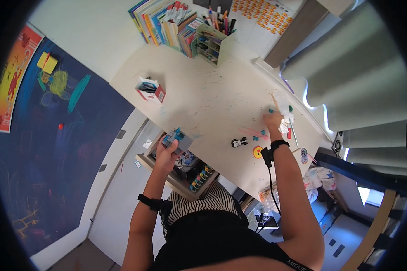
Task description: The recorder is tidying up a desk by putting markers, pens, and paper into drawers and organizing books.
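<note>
My left hand (167, 156) grips a grey studded toy-brick plate (185, 144) with blue translucent bricks (179, 133) on it, above an open drawer (198, 194). My right hand (273, 120) is over the right part of the desk, beside a clear plastic piece, perhaps a bag (280, 101). It is blurred, and whether its fingers hold anything is hidden. A small teal brick (270, 110) lies just beyond it. More teal pieces (255, 138) lie nearer me, by a small white-and-black toy vehicle (239, 142).
A yellow-and-red round piece (257, 152) and a thin pale stick (293, 133) lie on the desk (203, 98). A small carton (151, 90) stands at the left. Books (162, 27) and a pen organizer (212, 45) line the back. A cable (273, 189) hangs from my right wristband.
</note>
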Available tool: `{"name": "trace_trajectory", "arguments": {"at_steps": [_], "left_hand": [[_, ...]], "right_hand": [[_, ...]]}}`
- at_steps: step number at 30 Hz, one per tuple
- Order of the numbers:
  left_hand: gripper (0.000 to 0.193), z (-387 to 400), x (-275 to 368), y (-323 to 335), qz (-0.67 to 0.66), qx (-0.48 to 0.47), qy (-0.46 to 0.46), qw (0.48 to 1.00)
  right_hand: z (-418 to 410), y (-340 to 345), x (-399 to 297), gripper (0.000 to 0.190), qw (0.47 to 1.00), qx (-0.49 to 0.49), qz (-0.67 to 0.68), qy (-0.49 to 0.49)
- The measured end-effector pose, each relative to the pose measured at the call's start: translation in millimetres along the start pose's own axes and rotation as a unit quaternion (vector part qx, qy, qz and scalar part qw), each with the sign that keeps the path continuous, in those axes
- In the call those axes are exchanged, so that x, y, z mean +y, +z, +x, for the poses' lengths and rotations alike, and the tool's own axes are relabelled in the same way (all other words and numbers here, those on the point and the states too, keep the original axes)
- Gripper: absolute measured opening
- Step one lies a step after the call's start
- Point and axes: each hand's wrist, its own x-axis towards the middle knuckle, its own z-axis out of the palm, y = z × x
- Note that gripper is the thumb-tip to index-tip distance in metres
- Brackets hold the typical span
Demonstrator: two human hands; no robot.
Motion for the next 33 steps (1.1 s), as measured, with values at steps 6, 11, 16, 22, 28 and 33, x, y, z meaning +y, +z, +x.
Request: {"name": "trace_trajectory", "arguments": {"at_steps": [6,11,16,22,28,33], "left_hand": [[0.042,-6,2,9,-0.008,-0.014,-0.014,1.000],[0.042,5,-5,22,-0.014,-0.006,-0.053,0.998],[0.043,14,-7,43,-0.038,-0.061,-0.073,0.995],[0.045,19,-14,55,0.010,-0.173,-0.043,0.984],[0.044,18,-10,59,-0.001,-0.218,0.005,0.976],[0.042,14,-8,59,0.007,-0.226,0.019,0.974]], "right_hand": [[12,5,-3,0.025,0.997,0.014,0.060,-0.052],[-29,-4,-18,0.010,0.956,-0.034,0.199,-0.213],[-152,-90,-82,0.014,0.804,-0.199,0.467,-0.310],[-188,-146,-105,0.015,0.793,-0.298,0.468,-0.251],[-193,-147,-104,0.012,0.755,-0.325,0.531,-0.207],[-193,-152,-108,0.010,0.769,-0.329,0.513,-0.194]]}}
